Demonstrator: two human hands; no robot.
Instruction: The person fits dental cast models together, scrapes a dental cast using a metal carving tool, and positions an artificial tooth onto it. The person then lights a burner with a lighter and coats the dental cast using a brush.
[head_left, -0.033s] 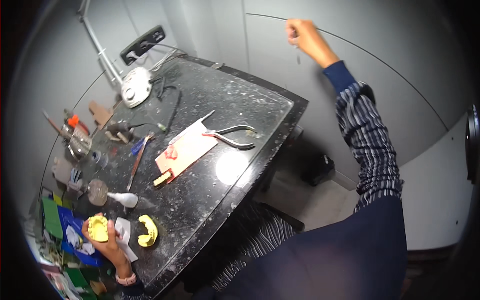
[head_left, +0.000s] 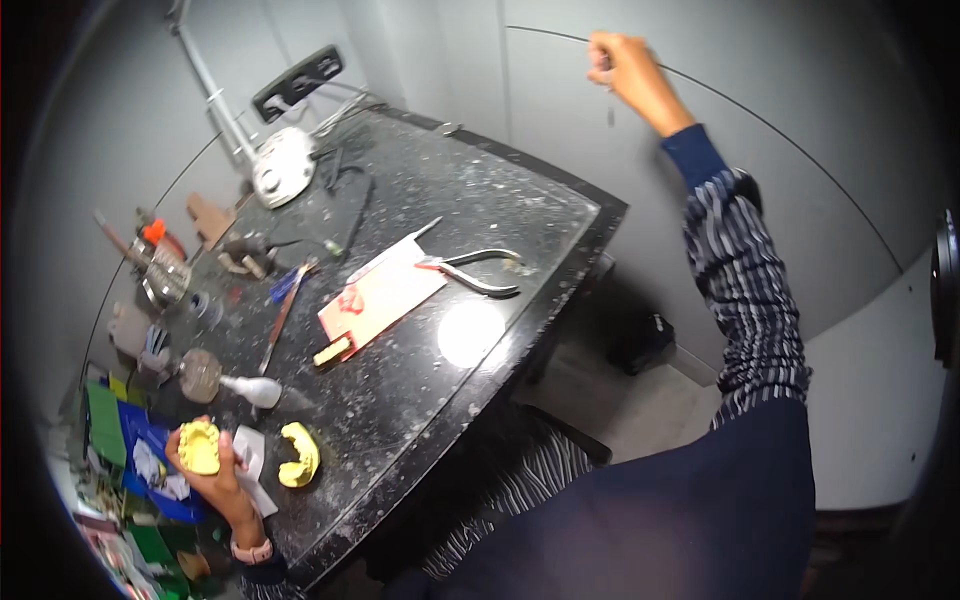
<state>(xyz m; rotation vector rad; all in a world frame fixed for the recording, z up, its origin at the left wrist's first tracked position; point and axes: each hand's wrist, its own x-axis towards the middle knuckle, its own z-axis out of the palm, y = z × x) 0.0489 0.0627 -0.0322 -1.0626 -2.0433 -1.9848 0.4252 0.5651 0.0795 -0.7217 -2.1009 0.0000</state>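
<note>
My left hand (head_left: pixel 222 484), at the lower left over the black worktop, is closed around a yellow dental cast (head_left: pixel 199 452) with its tooth arch facing up. Beside it on the table rests a second yellow cast (head_left: pixel 312 457), U-shaped. My right hand (head_left: pixel 638 80) is raised at the upper right in front of the grey wall, its fingers curled together. What those fingers hold, if anything, I cannot make out. Across the middle of the table lie a pink wax sheet (head_left: pixel 385 298), metal pliers (head_left: pixel 480 287) touching its far end, and a strip of artificial teeth (head_left: pixel 332 351) at its near end.
A wax knife (head_left: pixel 284 325) lies left of the sheet. Near my left hand stand a round glass vessel (head_left: pixel 200 376), a white-nozzled bottle (head_left: pixel 258 391) and a blue tray (head_left: pixel 148 440) with scraps. A white lamp (head_left: pixel 284 170) stands at the back, below a power strip (head_left: pixel 300 82).
The whole view has shifted slightly, so the table appears a little farther right. Both hands keep the same pose, and the left still holds the cast.
</note>
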